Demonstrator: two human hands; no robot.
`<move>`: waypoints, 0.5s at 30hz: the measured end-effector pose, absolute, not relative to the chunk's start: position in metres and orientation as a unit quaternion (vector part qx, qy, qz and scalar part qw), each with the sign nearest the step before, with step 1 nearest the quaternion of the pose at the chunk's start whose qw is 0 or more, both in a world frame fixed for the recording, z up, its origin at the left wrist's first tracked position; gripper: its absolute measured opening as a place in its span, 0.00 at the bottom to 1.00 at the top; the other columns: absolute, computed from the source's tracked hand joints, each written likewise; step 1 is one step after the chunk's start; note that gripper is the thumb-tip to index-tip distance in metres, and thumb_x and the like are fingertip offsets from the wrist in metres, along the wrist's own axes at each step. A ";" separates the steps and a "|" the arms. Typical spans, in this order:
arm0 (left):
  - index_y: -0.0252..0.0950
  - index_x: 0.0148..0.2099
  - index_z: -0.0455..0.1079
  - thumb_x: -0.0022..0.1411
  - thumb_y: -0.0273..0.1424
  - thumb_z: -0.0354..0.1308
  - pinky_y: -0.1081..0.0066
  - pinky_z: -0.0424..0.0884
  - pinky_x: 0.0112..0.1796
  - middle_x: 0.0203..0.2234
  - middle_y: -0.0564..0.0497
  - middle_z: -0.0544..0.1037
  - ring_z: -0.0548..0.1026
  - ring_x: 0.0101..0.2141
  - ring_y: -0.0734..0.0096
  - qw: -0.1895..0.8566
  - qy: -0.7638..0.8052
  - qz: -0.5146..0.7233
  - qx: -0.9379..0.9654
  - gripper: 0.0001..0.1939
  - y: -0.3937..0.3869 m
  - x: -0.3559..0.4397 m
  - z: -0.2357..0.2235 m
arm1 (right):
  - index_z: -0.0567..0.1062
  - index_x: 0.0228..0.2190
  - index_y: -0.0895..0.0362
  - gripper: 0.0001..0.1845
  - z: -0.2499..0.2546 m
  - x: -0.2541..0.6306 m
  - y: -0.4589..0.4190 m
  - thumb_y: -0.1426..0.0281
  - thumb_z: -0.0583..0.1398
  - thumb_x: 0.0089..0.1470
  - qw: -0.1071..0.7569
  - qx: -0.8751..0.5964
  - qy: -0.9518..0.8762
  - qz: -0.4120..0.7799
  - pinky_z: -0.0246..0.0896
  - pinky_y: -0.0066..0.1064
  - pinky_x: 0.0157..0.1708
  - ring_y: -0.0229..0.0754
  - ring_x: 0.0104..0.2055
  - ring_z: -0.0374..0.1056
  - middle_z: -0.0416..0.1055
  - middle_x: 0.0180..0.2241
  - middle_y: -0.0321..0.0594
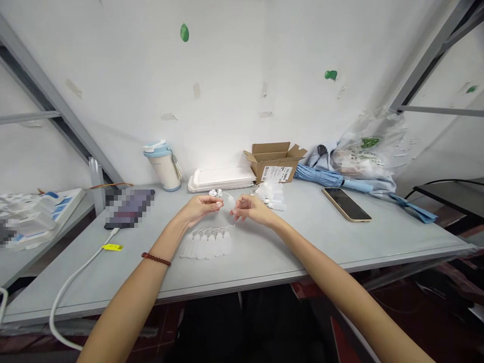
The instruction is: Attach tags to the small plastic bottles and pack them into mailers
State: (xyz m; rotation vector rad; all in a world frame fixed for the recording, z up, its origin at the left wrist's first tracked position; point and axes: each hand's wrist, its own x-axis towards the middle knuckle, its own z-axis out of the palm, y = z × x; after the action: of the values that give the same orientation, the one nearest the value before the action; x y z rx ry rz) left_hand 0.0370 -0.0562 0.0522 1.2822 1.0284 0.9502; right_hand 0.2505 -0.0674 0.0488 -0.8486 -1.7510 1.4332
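My right hand (250, 208) pinches a small translucent white tag (230, 203) by its edge, and a thin white cord curves up from the tag. Close by on the left, my left hand (204, 208) is closed, thumb against fingers; whatever sits between its fingertips is too small to make out. Below both hands lies a row of several similar translucent tags (206, 246) with white cord loops at their tops. To the right of my right hand is a loose pile of more tags (271, 192). A small white bundle (215, 193) rests just behind my left hand.
Along the wall stand a tumbler (163, 166), a stack of white trays (223, 177) and an open cardboard box (275, 164). A folded blue umbrella (325, 177), a plastic bag (372, 148) and a phone (347, 204) are at right. A white cable (73, 277) crosses the desk's left side.
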 end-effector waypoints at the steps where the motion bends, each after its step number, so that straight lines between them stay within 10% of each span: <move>1: 0.33 0.34 0.77 0.37 0.33 0.71 0.65 0.68 0.40 0.29 0.48 0.78 0.72 0.33 0.70 0.582 0.436 0.422 0.541 0.18 -0.056 0.038 0.052 | 0.61 0.26 0.56 0.12 0.049 0.250 -0.068 0.69 0.62 0.43 0.351 -0.328 -0.674 0.561 0.62 0.27 0.25 0.38 0.27 0.70 0.73 0.26 0.38; 15: 0.32 0.32 0.75 0.44 0.37 0.68 0.69 0.68 0.37 0.26 0.50 0.74 0.70 0.29 0.73 0.574 0.417 0.380 0.593 0.14 -0.061 0.044 0.055 | 0.61 0.22 0.56 0.06 0.049 0.247 -0.070 0.74 0.56 0.40 0.315 -0.320 -0.693 0.564 0.54 0.23 0.18 0.31 0.18 0.59 0.71 0.20 0.33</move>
State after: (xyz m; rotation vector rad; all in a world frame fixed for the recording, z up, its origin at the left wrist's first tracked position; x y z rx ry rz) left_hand 0.0437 -0.0614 0.0553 1.3896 0.9770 0.8906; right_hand 0.2470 -0.0702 0.0492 -0.8428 -1.8261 1.4854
